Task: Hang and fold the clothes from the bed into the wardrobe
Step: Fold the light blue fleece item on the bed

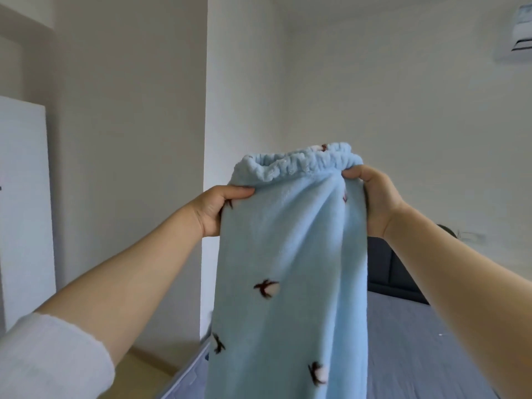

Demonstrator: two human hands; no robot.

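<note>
Garment: pale blue fleece garment (290, 249), held up in the air straight ahead of the camera, gathered elastic waistband (299, 162) uppermost, cloth hanging down in long soft folds; lower end cut off by the bottom edge of the view.
Pattern: small brown-and-white motifs (266, 287) scattered over the near face.
Place of the garment: in front of and above the bed (417, 355); cannot tell whether the hidden lower end touches it; well apart from the white panel (23, 197).
Left hand (218, 208): clenched on the left edge of the garment just below the waistband, thumb lying on the near face, fingers hidden behind the cloth.
Right hand (374, 197): clenched on the right end of the waistband, thumb tip on top, cloth bunched there with folds fanning downward from the grip.
Arms: both stretched forward and up, forearms bare; white ribbed sleeve (49, 361) on the left arm at the lower left corner.
Bed: grey-blue sheet, flat, seen behind and to the right of the hanging cloth.
Headboard (385, 269): dark, at the far end of the bed, partly hidden by the right forearm.
White panel: tall, upright, at the far left; cannot tell whether part of a wardrobe.
Air conditioner (522, 30): white unit high on the wall, top right corner.
Floor (144, 372): light strip left of the bed.
</note>
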